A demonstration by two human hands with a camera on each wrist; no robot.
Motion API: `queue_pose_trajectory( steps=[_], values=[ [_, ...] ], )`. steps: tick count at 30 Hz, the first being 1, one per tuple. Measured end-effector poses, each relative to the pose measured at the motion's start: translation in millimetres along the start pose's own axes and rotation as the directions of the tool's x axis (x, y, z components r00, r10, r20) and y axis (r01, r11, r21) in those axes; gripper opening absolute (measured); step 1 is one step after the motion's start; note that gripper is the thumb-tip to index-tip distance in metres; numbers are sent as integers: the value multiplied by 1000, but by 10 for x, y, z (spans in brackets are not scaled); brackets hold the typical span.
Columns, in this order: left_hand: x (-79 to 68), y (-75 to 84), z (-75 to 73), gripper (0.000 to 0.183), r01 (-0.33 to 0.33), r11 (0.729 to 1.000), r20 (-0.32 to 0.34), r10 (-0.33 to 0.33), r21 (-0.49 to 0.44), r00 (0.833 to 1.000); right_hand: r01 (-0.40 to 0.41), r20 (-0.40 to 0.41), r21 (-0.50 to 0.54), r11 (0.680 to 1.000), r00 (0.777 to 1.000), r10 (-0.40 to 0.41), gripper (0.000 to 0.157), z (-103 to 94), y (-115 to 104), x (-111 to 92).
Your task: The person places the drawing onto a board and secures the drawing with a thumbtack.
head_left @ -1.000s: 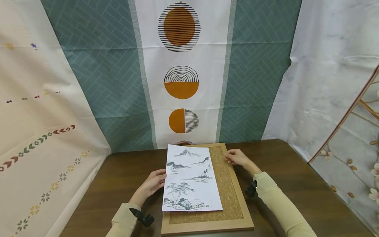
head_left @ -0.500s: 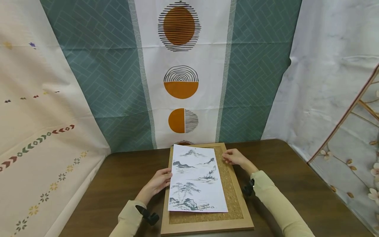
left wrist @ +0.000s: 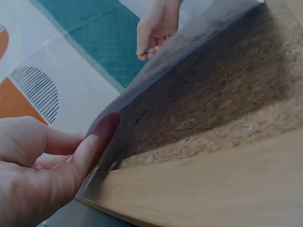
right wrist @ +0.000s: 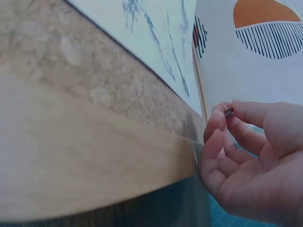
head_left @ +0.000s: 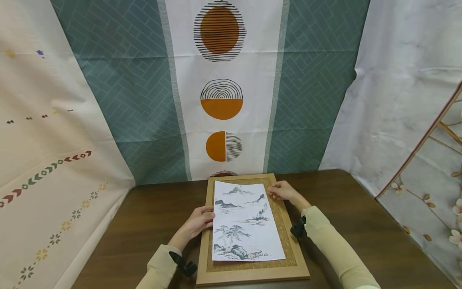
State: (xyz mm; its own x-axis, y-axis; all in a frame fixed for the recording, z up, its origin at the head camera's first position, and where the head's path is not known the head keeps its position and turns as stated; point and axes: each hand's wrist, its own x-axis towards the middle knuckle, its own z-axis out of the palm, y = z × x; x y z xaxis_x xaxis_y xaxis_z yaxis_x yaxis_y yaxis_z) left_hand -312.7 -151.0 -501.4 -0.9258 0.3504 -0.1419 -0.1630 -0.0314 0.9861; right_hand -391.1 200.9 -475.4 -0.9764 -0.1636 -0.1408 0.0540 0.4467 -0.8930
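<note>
- Since the earlier frames, the paper sheet (head_left: pixel 249 212) and left hand (head_left: pixel 197 222) had moved toward the right hand (head_left: pixel 286 191).
- The left hand pinched the sheet's left edge between thumb and fingers, raised off the cork panel (head_left: pixel 282 225).
- The right hand, just beside the far right corner, pinched a tiny dark item (right wrist: pixel 229 112) at its fingertips.
- The sheet pointed lengthwise away from the wrists, printed peak (head_left: pixel 236 190) farthest, trees (head_left: pixel 231 235) nearer.
- A wooden frame (head_left: pixel 252 275) bordered the cork; the sheet was above it, between the hands.

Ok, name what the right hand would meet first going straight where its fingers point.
Likely the paper, at its upper right edge: the right hand points there across some cork. Height is unclear; it might pass above.
</note>
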Motion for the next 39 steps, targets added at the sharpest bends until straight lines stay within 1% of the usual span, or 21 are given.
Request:
queue_pose_trajectory(
  steps=[3,8,14,17,21,24,25,28,31,32,34,37,39],
  values=[
    [-12,8,9,47,-4,999,-17,4,35,1000,-14,-16,3,1000,1000,14,28,37,-26,13],
    [-24,7,38,47,-1,993,-58,8,120,998,-48,-5,3,999,999,48,28,96,-67,33],
    [-23,12,99,45,-7,980,-80,23,199,997,-42,13,-1,999,999,42,29,151,-106,77],
    [-23,25,125,43,-6,969,-80,27,248,996,-58,12,-3,998,998,58,26,185,-128,96],
    [-14,47,140,42,-13,946,-68,37,323,997,-98,3,4,995,995,98,23,222,-158,108],
    [5,59,143,42,-18,929,-64,45,369,997,-96,9,11,995,995,96,21,239,-180,117],
    [13,64,146,42,-17,926,-63,44,378,997,-78,25,17,997,997,78,20,233,-184,122],
    [29,89,162,41,-15,918,-67,45,396,997,-73,23,27,997,997,72,19,252,-226,135],
    [19,122,184,40,-19,915,-58,47,402,997,-80,17,26,996,997,80,21,280,-265,161],
    [11,133,192,40,-21,914,-56,48,406,997,-94,3,20,995,996,94,23,304,-277,170],
    [-6,142,202,40,-24,911,-52,50,411,997,-93,5,24,995,996,93,25,335,-278,198],
    [-9,137,213,43,-18,900,-63,51,435,997,-100,9,64,993,995,100,26,383,-279,227],
    [-4,131,220,45,-24,888,-69,62,460,996,-109,14,94,990,994,108,26,410,-287,236]
  ],
)
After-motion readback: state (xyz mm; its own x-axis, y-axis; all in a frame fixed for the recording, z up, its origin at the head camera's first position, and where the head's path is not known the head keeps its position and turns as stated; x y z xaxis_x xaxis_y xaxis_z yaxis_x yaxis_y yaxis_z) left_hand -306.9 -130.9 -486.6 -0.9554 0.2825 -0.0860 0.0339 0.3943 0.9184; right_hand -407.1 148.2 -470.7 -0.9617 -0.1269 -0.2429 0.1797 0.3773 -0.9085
